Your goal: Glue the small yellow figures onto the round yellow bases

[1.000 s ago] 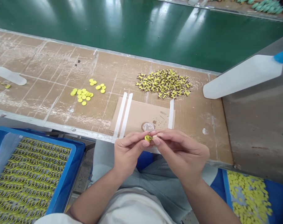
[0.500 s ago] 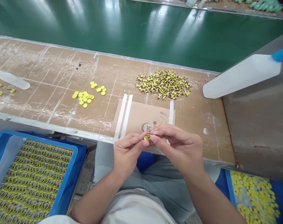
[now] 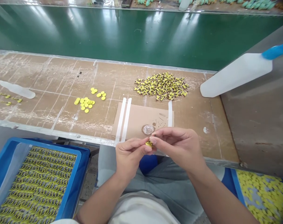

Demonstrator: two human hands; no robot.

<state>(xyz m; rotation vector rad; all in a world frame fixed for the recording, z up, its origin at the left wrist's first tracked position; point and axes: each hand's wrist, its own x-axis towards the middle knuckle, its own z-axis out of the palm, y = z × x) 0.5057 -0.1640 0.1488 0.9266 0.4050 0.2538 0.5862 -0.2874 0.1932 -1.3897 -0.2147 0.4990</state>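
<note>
My left hand (image 3: 131, 154) pinches a small yellow disc (image 3: 148, 144) between thumb and fingers, just above the table's front edge. Closed in a pinch too, my right hand (image 3: 178, 146) meets it from the right, holding a small yellow-and-dark piece (image 3: 151, 140) against the disc; my fingertips partly hide it. Right behind my fingers lies a round clear blob (image 3: 148, 129) on a taped cardboard sheet (image 3: 141, 115). Farther back is a heap of small yellow-and-brown pieces (image 3: 162, 86). Loose yellow discs (image 3: 86, 103) lie to the left.
A white bottle with a blue tip (image 3: 236, 74) leans at the right by a grey panel (image 3: 257, 124). A blue tray (image 3: 78, 155) with rows of yellow pieces stands lower left; a bin of yellow discs (image 3: 264, 196) is lower right. Behind the table runs a green surface (image 3: 132, 37).
The view has shifted slightly. Both hands stay together at the disc, now a little lower relative to the clear blob, which shows more fully. The right fingertips are pressed closer over the disc.
</note>
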